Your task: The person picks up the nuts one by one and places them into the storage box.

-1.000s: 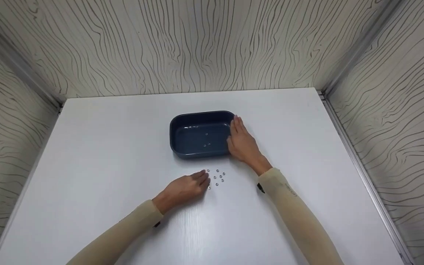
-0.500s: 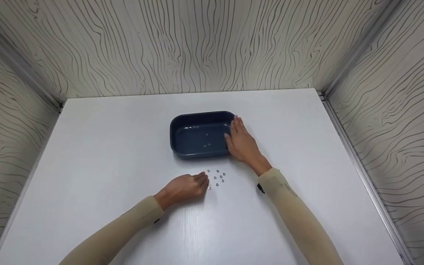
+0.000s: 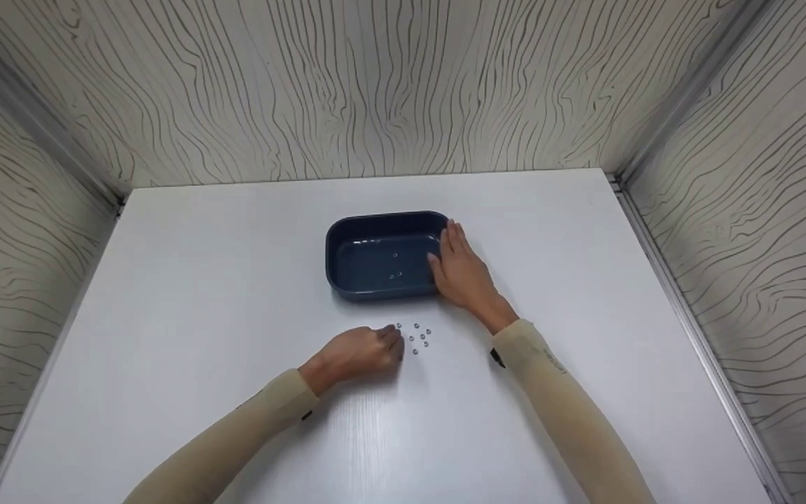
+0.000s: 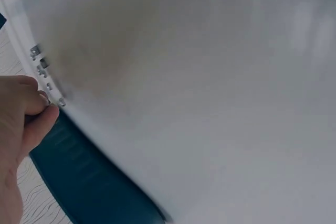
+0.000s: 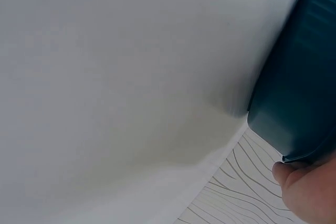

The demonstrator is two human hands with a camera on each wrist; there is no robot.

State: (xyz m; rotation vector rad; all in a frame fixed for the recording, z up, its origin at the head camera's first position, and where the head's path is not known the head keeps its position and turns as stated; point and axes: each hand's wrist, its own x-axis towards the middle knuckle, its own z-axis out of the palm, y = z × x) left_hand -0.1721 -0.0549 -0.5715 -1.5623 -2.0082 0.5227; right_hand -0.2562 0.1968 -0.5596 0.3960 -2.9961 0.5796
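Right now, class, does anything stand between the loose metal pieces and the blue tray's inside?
Only the blue tray's near wall; the left hand is beside the loose metal pieces, and the right hand, at the tray's right end, looks off that path.

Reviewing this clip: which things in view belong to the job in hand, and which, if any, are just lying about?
Seemingly part of the job:
blue dish
metal pieces, some inside the dish, others loose
left hand, apparently pinching one piece
right hand, at the dish's edge

Just surroundings:
white table
patterned walls
grey corner posts
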